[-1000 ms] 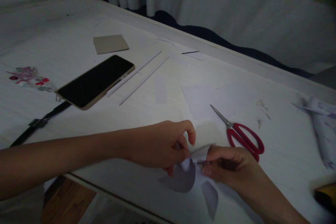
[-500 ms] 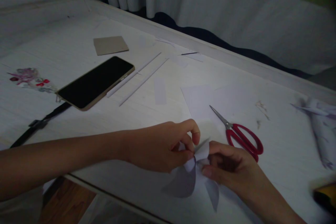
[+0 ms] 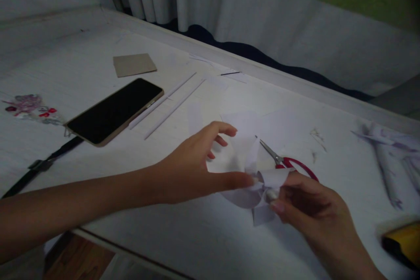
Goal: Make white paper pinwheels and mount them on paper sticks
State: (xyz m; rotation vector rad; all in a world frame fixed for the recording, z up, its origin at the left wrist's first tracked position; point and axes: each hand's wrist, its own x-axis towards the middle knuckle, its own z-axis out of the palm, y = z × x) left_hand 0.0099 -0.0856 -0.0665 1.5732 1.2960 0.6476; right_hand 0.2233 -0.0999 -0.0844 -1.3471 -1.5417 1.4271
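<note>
A white paper pinwheel [image 3: 252, 192] with curled blades is held above the table's near edge. My right hand [image 3: 318, 210] pinches one of its folded blades between thumb and fingers. My left hand [image 3: 197, 162] is open, its fingers spread and raised, with the thumb tip against the paper near the pinwheel's middle. Whether anything is fixed at that centre is hard to make out. Just behind lie red-handled scissors [image 3: 278, 159], their handles partly covered by the pinwheel and my right hand.
A phone [image 3: 114, 111] with a beaded charm [image 3: 29, 105] and black strap [image 3: 42, 164] lies left. Beside it are two thin white paper sticks [image 3: 175, 108]. Farther back sits a cardboard piece [image 3: 134, 64]. Crumpled paper [image 3: 383, 162] and a yellow-black object [image 3: 403, 245] are at right.
My left hand has let go of the pinwheel's centre and spread its fingers. My right hand still holds the paper, which has shifted up and right and turned.
</note>
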